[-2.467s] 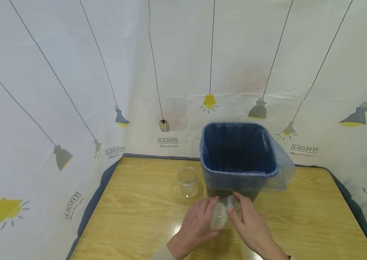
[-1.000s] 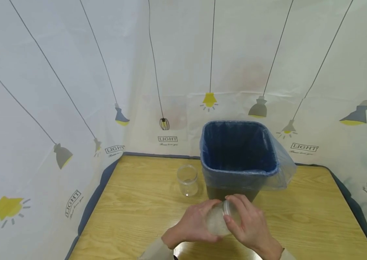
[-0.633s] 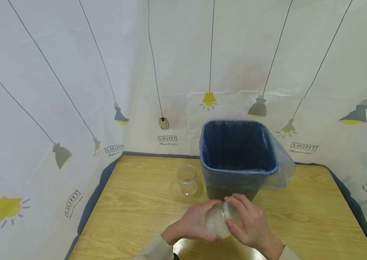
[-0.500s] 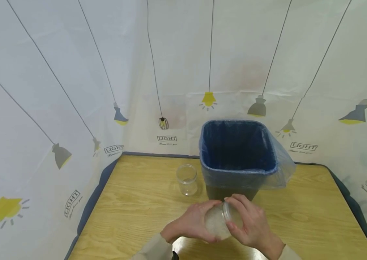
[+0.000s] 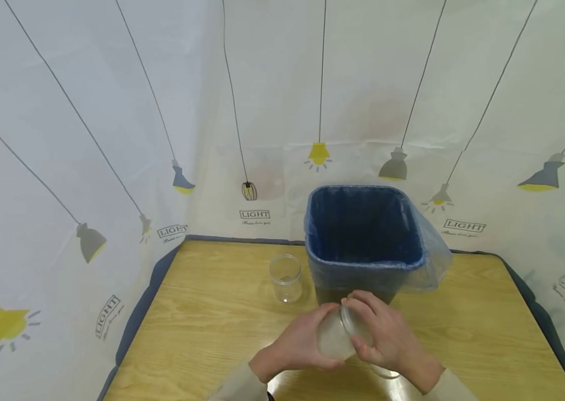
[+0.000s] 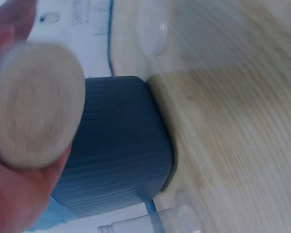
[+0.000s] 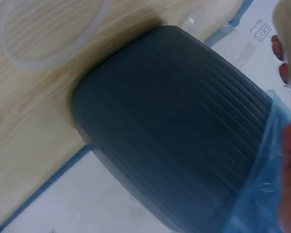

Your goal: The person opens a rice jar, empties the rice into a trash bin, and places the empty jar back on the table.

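Observation:
Over the table, in front of the bin, my left hand [image 5: 302, 341] grips a clear jar [image 5: 331, 338] with a pale fill, its fingers wrapped round the body. The jar is tilted, and its pale round base [image 6: 38, 104] faces the left wrist camera. My right hand [image 5: 384, 337] curls over the jar's ribbed mouth end, fingertips and thumb on the band. Its palm side covers much of that end, so I cannot tell whether a cap is on. A clear ring [image 5: 386, 372] shows on the table beneath the right hand, larger in the right wrist view.
A dark bin [image 7: 169, 121] with a blue liner [image 5: 437, 262] stands just beyond the hands. Left of it is a second clear jar [image 5: 287, 292] on the wooden table [image 5: 212, 312]. A white sheet [image 5: 262, 122] printed with lamps forms the back and sides.
The jar has been turned between both hands, from a flatter hold to a fuller two-handed grip. Just now the right hand has shifted slightly, and the clear ring shows under it. The bin stays put.

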A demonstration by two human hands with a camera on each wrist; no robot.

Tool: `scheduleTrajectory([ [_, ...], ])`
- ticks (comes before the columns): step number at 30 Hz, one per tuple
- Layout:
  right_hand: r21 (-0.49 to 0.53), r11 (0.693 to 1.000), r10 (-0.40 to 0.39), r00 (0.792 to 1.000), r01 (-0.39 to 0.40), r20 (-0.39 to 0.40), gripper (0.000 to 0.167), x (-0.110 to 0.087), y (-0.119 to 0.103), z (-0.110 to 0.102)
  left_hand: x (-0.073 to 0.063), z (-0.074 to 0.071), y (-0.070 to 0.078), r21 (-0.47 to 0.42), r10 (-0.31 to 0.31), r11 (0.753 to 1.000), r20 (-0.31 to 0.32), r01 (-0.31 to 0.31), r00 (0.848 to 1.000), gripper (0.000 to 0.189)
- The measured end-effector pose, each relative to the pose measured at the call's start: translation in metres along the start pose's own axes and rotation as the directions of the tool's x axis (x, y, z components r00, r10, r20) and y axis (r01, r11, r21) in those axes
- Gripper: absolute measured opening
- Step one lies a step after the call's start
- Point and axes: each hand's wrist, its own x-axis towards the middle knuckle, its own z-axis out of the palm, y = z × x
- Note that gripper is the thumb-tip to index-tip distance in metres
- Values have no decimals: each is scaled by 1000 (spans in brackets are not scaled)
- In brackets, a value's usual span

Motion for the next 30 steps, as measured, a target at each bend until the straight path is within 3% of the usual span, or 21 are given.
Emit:
scheduleTrajectory([
  [2,-41,992,123,989,-120,78,55,-1,-6,-2,-1,6,2,110,22,994,-83,-13,996,96],
  [4,-92,960,278,949,-266,150,52,-1,-16,-4,-1,11,4,276,79,961,-171,-29,982,99],
  [7,-112,866,500,848,-488,177,48,3,-28,-2,1,19,6,505,208,862,-286,-37,935,102],
  [9,-86,805,593,790,-587,159,43,4,-34,1,2,24,6,596,279,803,-338,-26,899,101],
  [11,-47,774,632,766,-631,116,38,6,-37,4,3,28,7,625,315,781,-374,-14,872,100],
  [12,-36,773,633,768,-633,96,35,6,-38,6,2,29,7,625,317,781,-384,-9,867,100],
  [14,-33,797,604,795,-603,54,30,5,-37,9,1,32,6,604,299,797,-392,-2,870,99],
  [18,3,861,508,861,-508,-22,27,3,-31,14,-6,32,8,503,215,864,-371,1,903,101],
  [20,43,885,465,884,-464,-49,27,2,-27,16,-6,30,9,459,170,888,-347,9,922,102],
  [24,121,918,389,915,-377,-107,28,2,-19,16,-4,24,13,407,110,913,-287,17,951,98],
  [30,162,960,257,947,-228,-190,23,5,-17,17,-5,17,15,323,49,946,-215,24,975,93],
])
